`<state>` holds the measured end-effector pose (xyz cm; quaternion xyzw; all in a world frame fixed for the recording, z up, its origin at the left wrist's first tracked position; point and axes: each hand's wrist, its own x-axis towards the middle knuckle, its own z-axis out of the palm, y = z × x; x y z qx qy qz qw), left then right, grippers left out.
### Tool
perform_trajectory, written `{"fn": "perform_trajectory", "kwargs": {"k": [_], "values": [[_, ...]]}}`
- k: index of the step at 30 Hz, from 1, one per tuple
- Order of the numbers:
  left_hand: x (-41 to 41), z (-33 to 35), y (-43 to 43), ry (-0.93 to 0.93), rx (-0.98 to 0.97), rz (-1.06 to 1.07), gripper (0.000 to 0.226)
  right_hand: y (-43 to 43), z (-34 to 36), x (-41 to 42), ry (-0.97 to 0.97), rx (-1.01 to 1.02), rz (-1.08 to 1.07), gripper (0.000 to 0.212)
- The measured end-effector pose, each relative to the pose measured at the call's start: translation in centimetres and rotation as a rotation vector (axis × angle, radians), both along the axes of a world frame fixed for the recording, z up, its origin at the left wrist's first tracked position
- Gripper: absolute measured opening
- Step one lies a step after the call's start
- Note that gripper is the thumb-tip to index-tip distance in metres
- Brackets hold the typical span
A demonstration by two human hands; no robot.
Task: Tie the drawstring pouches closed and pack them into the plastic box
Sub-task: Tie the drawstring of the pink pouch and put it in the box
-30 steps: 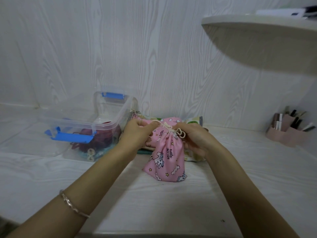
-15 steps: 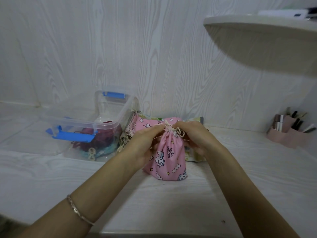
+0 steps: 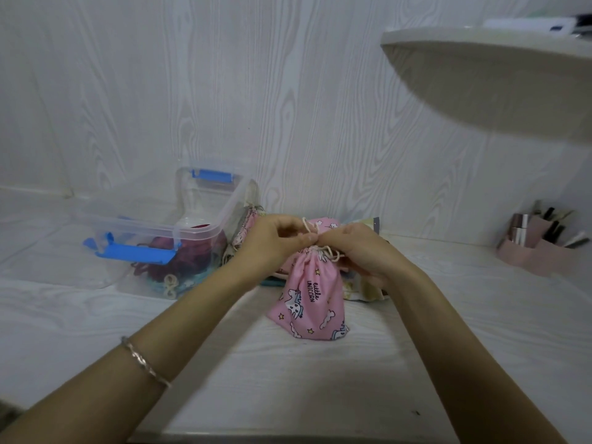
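Observation:
A pink unicorn-print drawstring pouch stands upright on the white table, its neck gathered tight. My left hand and my right hand meet just above the neck, and each pinches the cream drawstring. A small loop of cord sticks up between my fingertips, and more cord hangs at the neck on the right. The clear plastic box with blue latches sits to the left, lid off, with dark red and teal pouches inside. More pouches lie behind my hands, partly hidden.
A pink organiser with cosmetics stands at the far right by the wall. A rounded white shelf juts out overhead on the right. The white wall runs close behind the pouches. The table's front edge lies near my forearms.
My hands have come together over the pouch neck, from holding the cord apart on either side. A loop of cord now stands up between my fingertips. The pouch itself has stayed put.

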<state>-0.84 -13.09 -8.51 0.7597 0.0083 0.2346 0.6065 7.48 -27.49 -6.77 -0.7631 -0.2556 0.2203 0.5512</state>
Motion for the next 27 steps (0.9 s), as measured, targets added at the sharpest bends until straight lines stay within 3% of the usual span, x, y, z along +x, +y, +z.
{"fn": "perform_trajectory", "kwargs": {"k": [5,8,11,13,15,18,21,25,27], "values": [[0.2,1.6,0.8,0.194,-0.123,-0.120,0.003,-0.1,0.2,0.5,0.170,0.108,0.112,0.012],[0.2,2.5,1.2,0.331,-0.285,-0.179,0.015,0.1,0.2,0.4,0.278,0.149,0.143,0.051],[0.2,3.1,1.3,0.433,-0.415,-0.220,0.014,0.2,0.0,0.8,0.323,0.172,0.171,0.045],[0.2,3.3,1.1,0.458,-0.358,-0.179,0.013,0.1,-0.2,0.9,0.338,0.162,0.198,0.048],[0.1,3.3,0.9,0.457,-0.276,-0.120,0.017,0.1,-0.1,0.8,0.332,0.159,0.194,0.034],[-0.1,3.2,0.8,0.449,-0.242,-0.108,0.019,0.0,0.2,0.2,0.250,0.128,0.174,0.008],[-0.1,3.1,1.1,0.451,-0.269,-0.104,0.020,-0.2,0.4,-0.2,0.041,0.004,0.166,0.032],[-0.1,3.4,1.4,0.435,-0.319,-0.123,0.021,-0.4,1.4,-0.4,-0.162,-0.025,0.130,0.010],[-0.1,3.5,1.6,0.448,-0.332,-0.154,0.022,-0.4,1.8,-0.4,-0.183,-0.008,0.147,0.017]]}}
